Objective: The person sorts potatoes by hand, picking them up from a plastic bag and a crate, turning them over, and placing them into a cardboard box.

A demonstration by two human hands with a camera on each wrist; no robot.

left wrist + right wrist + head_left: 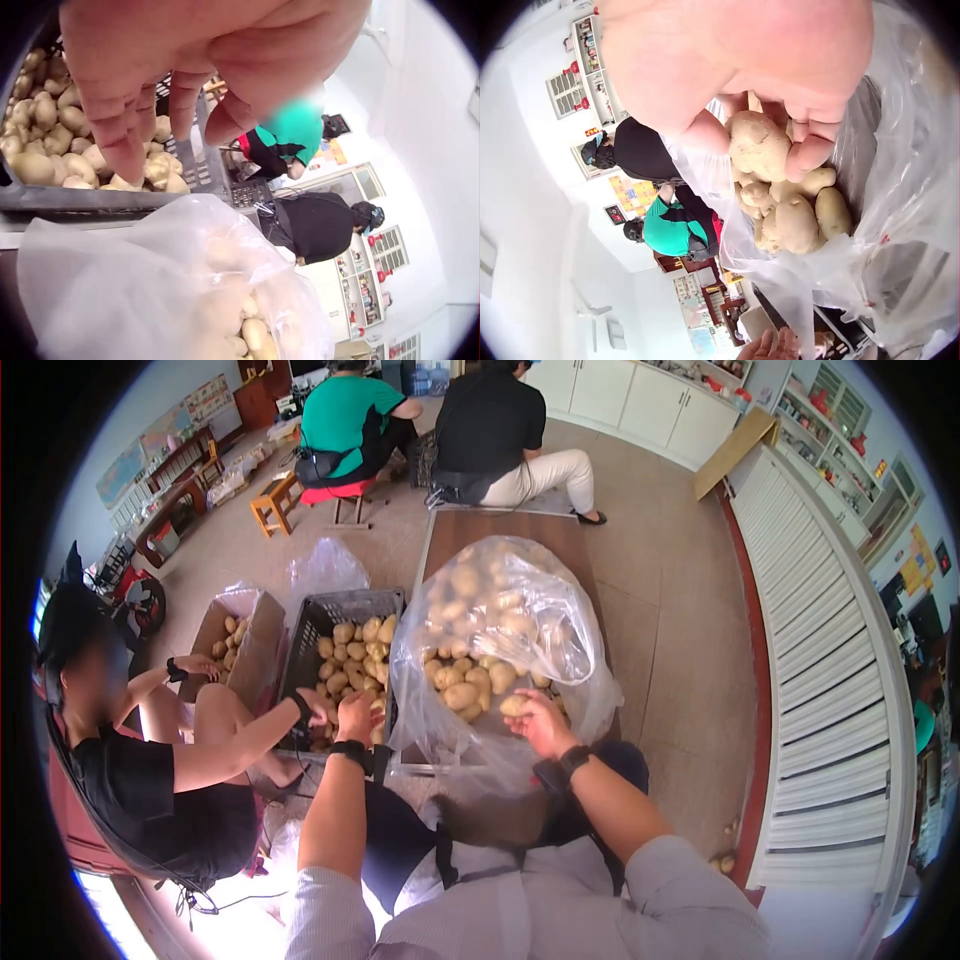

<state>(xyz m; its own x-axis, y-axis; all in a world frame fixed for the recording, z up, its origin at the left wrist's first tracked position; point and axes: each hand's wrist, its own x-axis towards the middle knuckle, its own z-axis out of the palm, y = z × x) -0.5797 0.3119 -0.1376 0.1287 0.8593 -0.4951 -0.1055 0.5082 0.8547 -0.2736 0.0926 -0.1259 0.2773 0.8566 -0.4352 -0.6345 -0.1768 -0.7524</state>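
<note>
My right hand (543,726) grips a potato (759,142) between thumb and fingers at the near opening of a clear plastic bag (575,615). Below that potato, more potatoes (796,223) lie inside the bag. My left hand (358,716) is over the near right corner of a black plastic crate (312,612) filled with potatoes (345,660). In the left wrist view its fingers (120,154) hang apart and loosely bent over the potatoes, with nothing held between them.
The bag stands on a brown tabletop (440,545). At left a seated person (150,770) reaches one hand to the crate and one to a cardboard box (262,645) of potatoes. Two more people sit beyond the table. A white radiator-like panel (810,690) runs along the right.
</note>
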